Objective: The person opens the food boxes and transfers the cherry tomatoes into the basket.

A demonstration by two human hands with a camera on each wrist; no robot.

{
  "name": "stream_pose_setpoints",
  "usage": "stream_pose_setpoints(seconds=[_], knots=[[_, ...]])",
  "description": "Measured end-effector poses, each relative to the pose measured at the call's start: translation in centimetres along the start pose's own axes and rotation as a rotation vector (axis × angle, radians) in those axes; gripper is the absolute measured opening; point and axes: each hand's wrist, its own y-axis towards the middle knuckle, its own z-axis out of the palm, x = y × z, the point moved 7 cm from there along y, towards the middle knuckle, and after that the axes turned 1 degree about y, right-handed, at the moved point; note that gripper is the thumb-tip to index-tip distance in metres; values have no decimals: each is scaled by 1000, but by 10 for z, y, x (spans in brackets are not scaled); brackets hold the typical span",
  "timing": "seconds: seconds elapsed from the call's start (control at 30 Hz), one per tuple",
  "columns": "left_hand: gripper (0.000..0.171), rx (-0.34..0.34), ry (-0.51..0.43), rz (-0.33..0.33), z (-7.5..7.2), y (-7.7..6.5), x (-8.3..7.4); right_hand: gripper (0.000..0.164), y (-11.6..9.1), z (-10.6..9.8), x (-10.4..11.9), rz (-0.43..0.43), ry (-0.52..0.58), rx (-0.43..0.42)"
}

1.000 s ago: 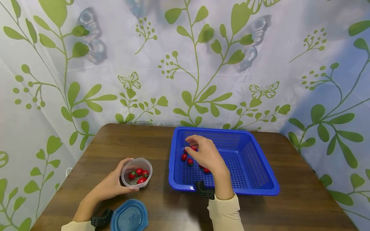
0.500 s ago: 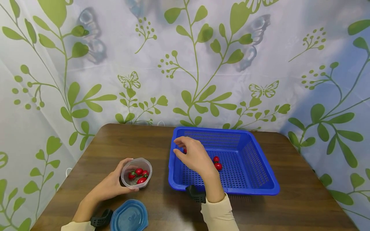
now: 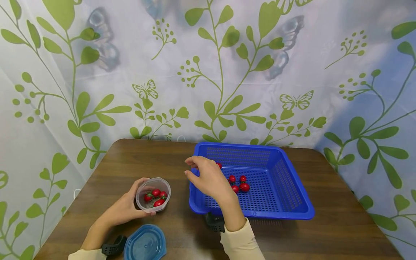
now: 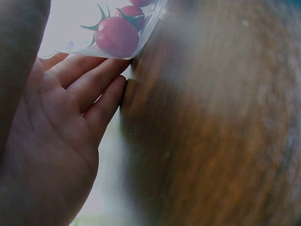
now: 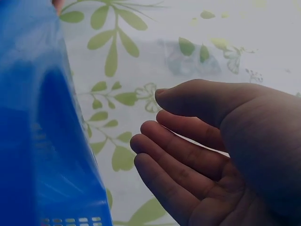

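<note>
My left hand [image 3: 125, 206] holds a small clear plastic container [image 3: 141, 196] from its left side, thumb on the near side and fingers round the back. Inside lie several cherry tomatoes [image 3: 159, 203] with green stems; in the left wrist view a red cherry tomato [image 4: 117, 37] shows through the wall above the fingers. My right hand [image 3: 211, 178] hovers over the left rim of a blue plastic basket [image 3: 286, 180], thumb and fingers apart. The right wrist view shows nothing between the fingers [image 5: 181, 150]. More cherry tomatoes [image 3: 244, 187] lie on the basket's floor, some partly hidden by the right hand.
A blue lid [image 3: 145, 243] lies on the wooden table [image 3: 156, 155] in front of the container. Behind the table hangs a white cloth [image 3: 182, 101] printed with green leaves and butterflies. Wood shows between the container and the basket.
My right hand has moved left from over the basket's inside to its left rim, uncovering more cherry tomatoes. The left hand and the container have stayed in place.
</note>
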Motion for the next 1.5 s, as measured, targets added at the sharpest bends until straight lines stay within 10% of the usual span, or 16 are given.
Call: stream_pose_setpoints(seconds=[1.5], knots=[[107, 23, -20, -55, 0, -1, 3, 31, 8, 86, 38, -107, -103, 85]])
